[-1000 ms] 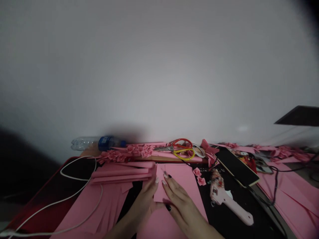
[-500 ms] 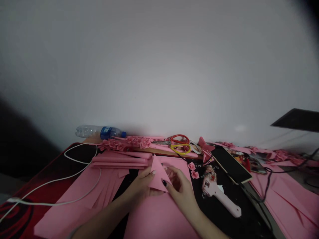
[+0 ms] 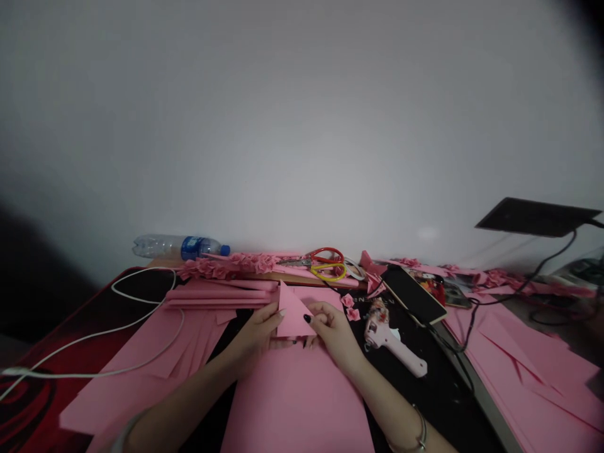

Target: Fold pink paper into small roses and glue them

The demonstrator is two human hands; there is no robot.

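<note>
Between my two hands is a small folded piece of pink paper (image 3: 292, 314), with a pointed corner standing up at its top left. My left hand (image 3: 260, 330) pinches its left edge, thumb in front and fingers behind. On the right side, my right hand (image 3: 334, 333) grips the paper with its dark-nailed thumb on the front; the other fingers are partly hidden. Beneath both hands lies a large pink paper sheet (image 3: 297, 402). Two small pink paper roses (image 3: 350, 307) sit just right of my right hand.
Right of my hands lie a pink glue gun (image 3: 394, 343) and a phone (image 3: 413, 294). Scissors (image 3: 325, 264) and a plastic bottle (image 3: 182, 246) rest by the wall. Pink sheets (image 3: 136, 371) and a white cable (image 3: 108, 340) are at left, more sheets (image 3: 523, 365) at right.
The view has turned slightly right, so things on the table appear shifted left. The folded paper now faces me more squarely, still held by both hands.
</note>
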